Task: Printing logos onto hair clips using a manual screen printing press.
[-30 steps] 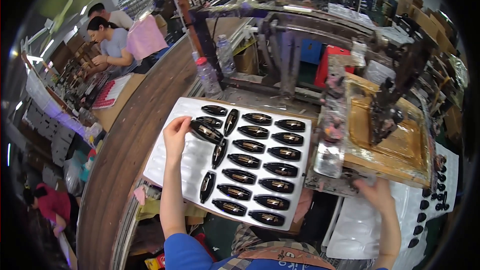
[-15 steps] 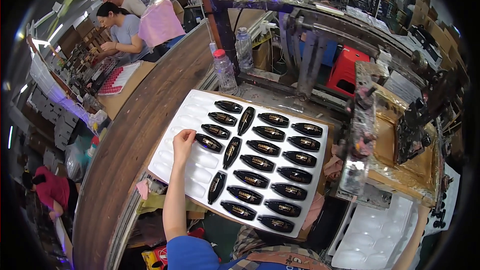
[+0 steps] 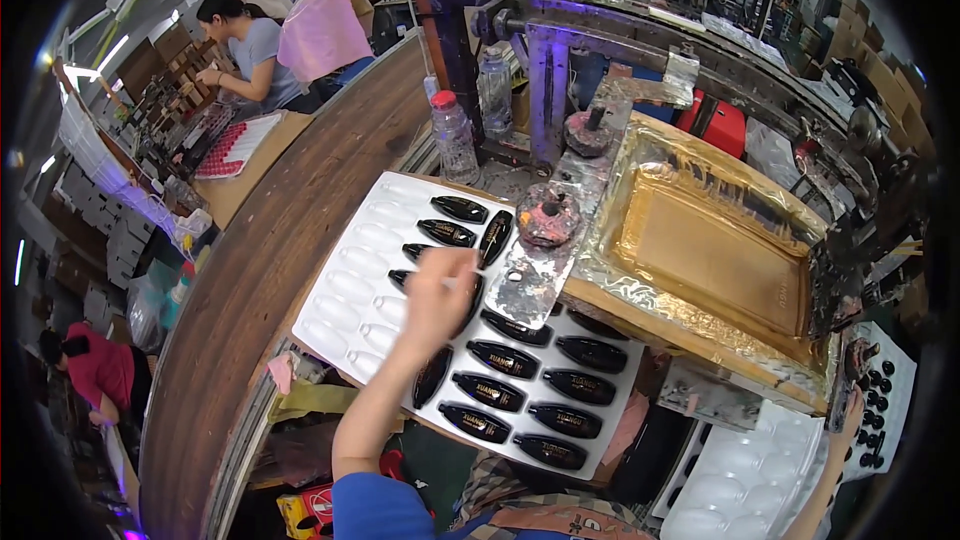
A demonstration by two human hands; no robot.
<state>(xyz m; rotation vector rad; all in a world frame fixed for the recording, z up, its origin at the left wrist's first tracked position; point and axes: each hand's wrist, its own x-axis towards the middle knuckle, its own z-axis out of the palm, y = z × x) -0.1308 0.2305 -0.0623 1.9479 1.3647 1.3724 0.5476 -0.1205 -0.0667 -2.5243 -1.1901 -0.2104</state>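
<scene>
Black pieces (image 3: pixel 503 359) in a white tray (image 3: pixel 322 332), centre of the frame
Left hand (image 3: pixel 443 285) over them, fingers bent together, hold unclear; right hand (image 3: pixel 850 414), lower right beside the screen frame (image 3: pixel 690 347), closure unclear

The left hand (image 3: pixel 440 285) is slightly blurred and covers parts of several black bottle-shaped pieces (image 3: pixel 502 360); whether its fingertips pinch one cannot be told. The wooden-framed printing screen (image 3: pixel 590 302) and its metal bracket (image 3: pixel 524 292) hide the upper right of the white tray (image 3: pixel 330 345). The right hand's (image 3: pixel 850 414) fingers are partly hidden at the screen's far end, their grip unclear. The lower edge cuts off the blue sleeve (image 3: pixel 385 508) and checked apron (image 3: pixel 497 491). Whatever the grey-shirted co-worker's hands (image 3: pixel 208 77) hold is too small to tell.
</scene>
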